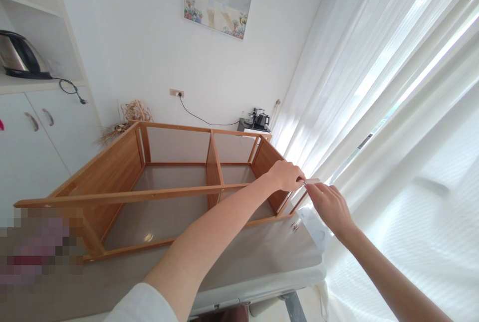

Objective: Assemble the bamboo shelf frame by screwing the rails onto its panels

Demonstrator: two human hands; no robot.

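A wooden frame [175, 193] with side panels and a middle divider lies on a grey-topped table [262, 252]. My left hand [286, 176] reaches across to the frame's near right corner, its fingers curled closed there. What they grip is hidden. Right beside it, my right hand [331, 207] is closed in a pinch around a small pale strip [313, 181]. A tiny metallic bit shows between the two hands, too small to name. Below the hands, several small metal pieces like screws [295, 227] lie on the table.
White curtains [404, 112] hang close along the right. Behind the frame are dried plants [134, 111] and a black kettle set [258, 120] with a cord to a wall socket [176, 93]. A steel kettle [22, 55] stands on the left cabinet. The lower left is blurred out.
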